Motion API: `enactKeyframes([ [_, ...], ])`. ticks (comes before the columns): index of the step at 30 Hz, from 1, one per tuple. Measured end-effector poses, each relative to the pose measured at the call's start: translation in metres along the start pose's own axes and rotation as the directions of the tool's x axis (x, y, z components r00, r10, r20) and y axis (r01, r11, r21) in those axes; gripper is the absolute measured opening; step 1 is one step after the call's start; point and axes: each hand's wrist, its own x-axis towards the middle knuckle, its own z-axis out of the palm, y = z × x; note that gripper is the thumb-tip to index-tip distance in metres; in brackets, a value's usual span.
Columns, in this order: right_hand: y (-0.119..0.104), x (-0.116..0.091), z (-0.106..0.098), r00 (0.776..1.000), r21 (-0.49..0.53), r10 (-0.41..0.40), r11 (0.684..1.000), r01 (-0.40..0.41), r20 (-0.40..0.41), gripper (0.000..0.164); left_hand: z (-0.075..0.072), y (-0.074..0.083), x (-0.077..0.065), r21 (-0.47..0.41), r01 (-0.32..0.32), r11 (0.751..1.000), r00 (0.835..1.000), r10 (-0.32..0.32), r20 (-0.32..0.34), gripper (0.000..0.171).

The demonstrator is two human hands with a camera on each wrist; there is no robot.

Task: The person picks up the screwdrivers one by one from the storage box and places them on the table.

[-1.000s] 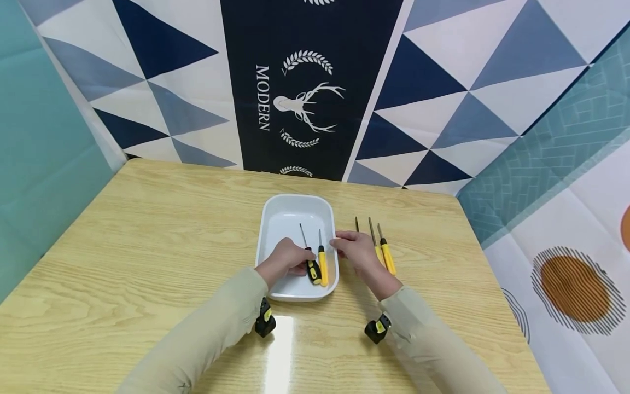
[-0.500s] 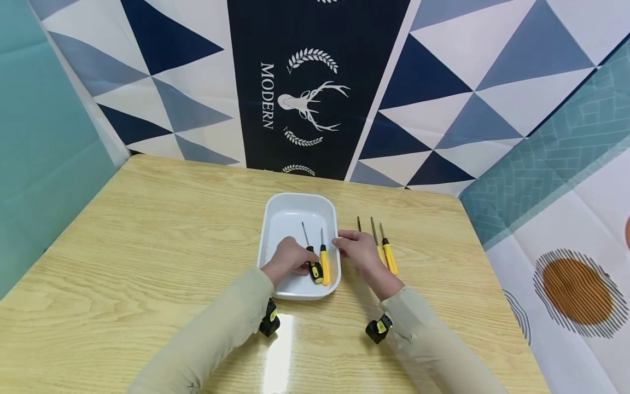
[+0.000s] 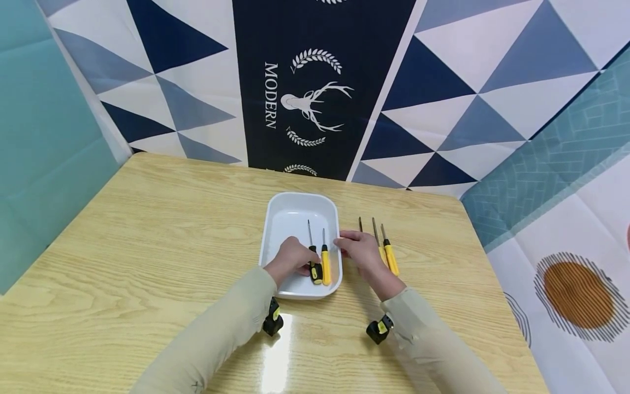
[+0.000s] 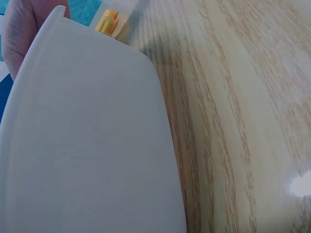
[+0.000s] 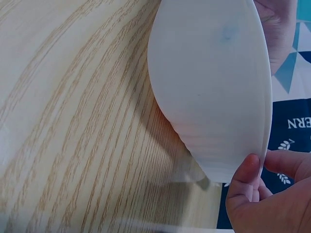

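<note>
In the head view a white tray [image 3: 289, 216] sits on the wooden table, with two screwdrivers inside. My left hand [image 3: 292, 256] reaches over the tray's left side and grips the black-and-yellow screwdriver [image 3: 316, 273] by its handle. Beside it, on the right, lies a yellow-handled screwdriver [image 3: 326, 267], its shaft pointing away from me, almost parallel to the first. My right hand [image 3: 361, 251] pinches the tray's right rim between thumb and fingers, as the right wrist view shows beside the tray's outer wall [image 5: 209, 87]. The left wrist view is mostly filled by the tray's outer wall [image 4: 97, 131].
Right of the tray, several more screwdrivers lie on the table [image 3: 172, 246], among them one with a yellow handle [image 3: 391, 260]; my right hand partly covers the others. A patterned cloth backdrop [image 3: 315, 109] rises at the table's far edge.
The black-and-yellow screwdriver's tip has swung slightly right, bringing its shaft nearly in line with the yellow one's. My right hand keeps its place at the rim; the head view has shifted a little.
</note>
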Motion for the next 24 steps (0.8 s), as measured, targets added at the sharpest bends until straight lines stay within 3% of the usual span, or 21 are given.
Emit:
enactKeyframes([
  [13,0.001,0.001,0.001,1.0,0.014,0.018,1.0,-0.018,-0.016,0.033,-0.002,-0.004,0.007,-0.023,-0.013,1.0,0.999,0.014,0.04,0.026],
  [24,0.0,0.0,0.003,1.0,0.006,0.003,1.0,-0.003,-0.011,0.031,-0.014,-0.007,0.0,-0.191,-0.093,0.977,0.986,0.118,0.119,0.035],
])
